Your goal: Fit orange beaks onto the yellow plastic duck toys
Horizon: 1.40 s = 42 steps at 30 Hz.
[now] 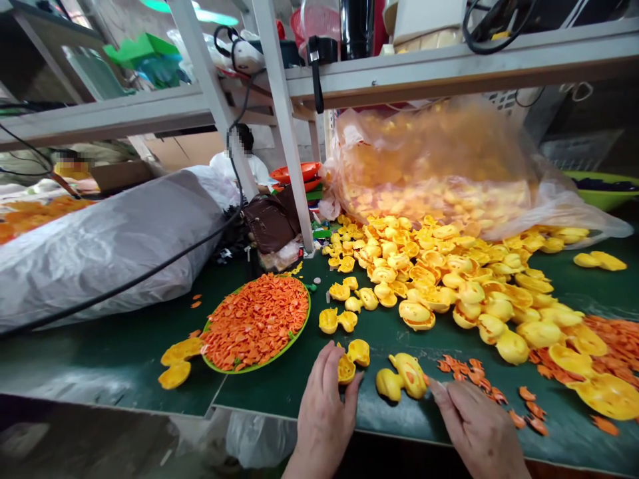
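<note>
Dark green work table (pixel 124 352), under a grey metal shelf frame (pixel 449 63) that crossed the top of the frame.

Items at the hands, lower centre:
- Left hand (pixel 323 406): fingertips and thumb laid on one yellow duck shell half (pixel 346 369), hollow side up, glossy plastic. Whether it was pinched or only touched could not be told.
- Second shell half (pixel 359 351), same yellow, touching the first at its upper right.
- Right hand (pixel 479 429): flat on the table, fingers loose, holding nothing. Its forefinger tip lay just beside a duck shell with orange mark (pixel 410 374).
- Rounded yellow piece (pixel 388 384), touching that shell on its left.
- Count near the hands: four yellow pieces.

Other stock:
- One green-rimmed plate (pixel 264 366), left of centre, heaped with small orange beak pieces (pixel 254 319), too many to count.
- At least two yellow shells (pixel 177 362) just left of the plate.
- Two shell halves (pixel 337 320) lying together above the left hand.
- One large heap of yellow shells (pixel 449 266), centre right, too many to count, spilling from one clear plastic bag (pixel 439 166) in the upper right.
- Loose orange scraps (pixel 464 369) scattered by the right hand and along the right edge.
- One grey sack (pixel 110 239), left, with a black cable (pixel 150 273) across it.
- One brown handbag (pixel 269 223) against the frame post.
- One person in a white top (pixel 249 166), far background.
</note>
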### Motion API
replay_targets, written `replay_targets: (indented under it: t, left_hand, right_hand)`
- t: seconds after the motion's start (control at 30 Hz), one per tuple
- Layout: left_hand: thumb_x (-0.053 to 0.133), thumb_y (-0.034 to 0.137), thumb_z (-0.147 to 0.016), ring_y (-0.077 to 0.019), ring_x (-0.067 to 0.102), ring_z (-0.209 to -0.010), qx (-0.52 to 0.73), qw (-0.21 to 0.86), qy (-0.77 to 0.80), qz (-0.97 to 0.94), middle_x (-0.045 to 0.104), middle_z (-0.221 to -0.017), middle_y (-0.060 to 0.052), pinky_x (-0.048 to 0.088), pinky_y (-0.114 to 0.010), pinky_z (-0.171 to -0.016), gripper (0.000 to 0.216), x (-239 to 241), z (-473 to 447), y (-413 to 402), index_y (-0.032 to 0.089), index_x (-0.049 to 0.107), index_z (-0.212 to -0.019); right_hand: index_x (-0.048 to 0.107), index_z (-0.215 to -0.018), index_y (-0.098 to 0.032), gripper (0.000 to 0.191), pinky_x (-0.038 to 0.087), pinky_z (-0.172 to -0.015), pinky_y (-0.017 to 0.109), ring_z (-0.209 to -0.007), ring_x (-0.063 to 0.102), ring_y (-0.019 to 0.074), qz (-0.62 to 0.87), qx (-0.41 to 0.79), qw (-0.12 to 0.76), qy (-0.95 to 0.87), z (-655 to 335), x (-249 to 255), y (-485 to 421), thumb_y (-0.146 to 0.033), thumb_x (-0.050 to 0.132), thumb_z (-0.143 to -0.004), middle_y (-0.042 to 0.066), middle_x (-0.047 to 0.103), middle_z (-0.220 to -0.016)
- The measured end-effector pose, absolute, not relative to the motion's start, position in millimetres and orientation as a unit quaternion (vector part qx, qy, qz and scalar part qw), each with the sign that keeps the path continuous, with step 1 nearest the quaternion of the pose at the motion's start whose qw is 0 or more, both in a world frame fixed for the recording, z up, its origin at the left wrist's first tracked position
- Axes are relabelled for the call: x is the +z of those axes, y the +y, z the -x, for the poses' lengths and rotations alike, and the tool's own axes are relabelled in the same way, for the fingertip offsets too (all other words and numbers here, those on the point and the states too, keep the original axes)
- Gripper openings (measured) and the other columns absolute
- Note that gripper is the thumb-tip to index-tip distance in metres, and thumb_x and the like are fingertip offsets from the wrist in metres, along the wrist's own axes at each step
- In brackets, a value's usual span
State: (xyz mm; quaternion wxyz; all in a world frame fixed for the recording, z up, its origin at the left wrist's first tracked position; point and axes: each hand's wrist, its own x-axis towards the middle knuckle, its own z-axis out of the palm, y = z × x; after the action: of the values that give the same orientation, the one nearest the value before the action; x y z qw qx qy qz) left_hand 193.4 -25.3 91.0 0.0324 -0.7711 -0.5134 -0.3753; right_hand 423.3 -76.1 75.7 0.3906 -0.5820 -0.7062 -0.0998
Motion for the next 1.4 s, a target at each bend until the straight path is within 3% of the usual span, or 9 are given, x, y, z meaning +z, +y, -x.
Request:
replay_targets:
  t: [0.47, 0.73, 1.07, 1.17, 1.3, 1.4]
  left_hand:
    - [0.054, 0.026, -0.085, -0.0214, 0.055, -0.116, -0.38, 0.001, -0.521, 0.764, 0.053, -0.124, -0.012, 0.05, -0.036, -0.094, 0.045, 91.9, -193.0, -26.6, 0.021, 0.039, -0.128]
    - [0.058, 0.031, -0.084, -0.0221, 0.053, -0.118, -0.343, -0.034, -0.507, 0.79, 0.05, -0.127, -0.012, 0.049, -0.037, -0.096, 0.053, 94.2, -187.1, -26.6, 0.023, 0.035, -0.131]
    - [0.058, 0.032, -0.082, -0.0226, 0.05, -0.12, -0.329, -0.085, -0.535, 0.773, 0.048, -0.128, -0.011, 0.047, -0.041, -0.098, 0.055, 99.0, -179.2, -24.9, 0.024, 0.033, -0.13]
    - [0.057, 0.032, -0.083, -0.0217, 0.054, -0.115, -0.321, -0.084, -0.539, 0.774, 0.052, -0.122, -0.009, 0.049, -0.04, -0.094, 0.05, 101.3, -178.5, -22.9, 0.025, 0.036, -0.127]
    - [0.058, 0.034, -0.081, -0.0216, 0.057, -0.109, -0.337, -0.065, -0.534, 0.772, 0.054, -0.116, -0.009, 0.052, -0.04, -0.091, 0.047, 101.9, -177.6, -19.2, 0.024, 0.04, -0.124]
    - [0.058, 0.033, -0.081, -0.0213, 0.057, -0.108, -0.341, -0.057, -0.528, 0.775, 0.053, -0.116, -0.009, 0.052, -0.039, -0.091, 0.046, 101.6, -176.6, -18.2, 0.023, 0.041, -0.123]
  right_hand:
    - [0.054, -0.065, -0.019, 0.03, 0.037, -0.06, 0.027, -0.056, 0.051, 0.0129, 0.576, -0.098, 0.389, -0.713, -426.9, 71.4, -76.7, -0.027, 0.046, -0.093, 0.001, 0.053, -0.06]
    - [0.049, -0.061, -0.02, 0.034, 0.035, -0.056, 0.026, -0.054, 0.048, 0.0128, 0.571, -0.08, 0.37, -0.728, -426.9, 72.2, -77.6, -0.027, 0.045, -0.093, 0.0, 0.049, -0.056]
    - [0.057, -0.086, -0.018, 0.005, 0.047, -0.06, 0.027, -0.061, 0.059, 0.0159, 0.54, -0.083, 0.437, -0.715, -429.4, 81.6, -78.5, -0.023, 0.056, -0.086, 0.005, 0.061, -0.07]
    - [0.056, -0.097, -0.015, 0.02, 0.051, -0.064, 0.029, -0.071, 0.062, 0.0193, 0.539, -0.092, 0.443, -0.711, -429.2, 87.1, -77.9, -0.026, 0.061, -0.082, 0.008, 0.063, -0.08]
    - [0.051, -0.12, -0.011, 0.051, 0.053, -0.08, 0.04, -0.104, 0.057, 0.0304, 0.573, -0.078, 0.384, -0.72, -419.7, 91.9, -74.5, -0.038, 0.062, -0.078, 0.017, 0.06, -0.111]
    - [0.048, -0.128, -0.016, 0.053, 0.052, -0.086, 0.043, -0.111, 0.054, 0.0302, 0.587, -0.02, 0.346, -0.732, -410.2, 87.4, -68.6, -0.034, 0.06, -0.08, 0.015, 0.054, -0.125]
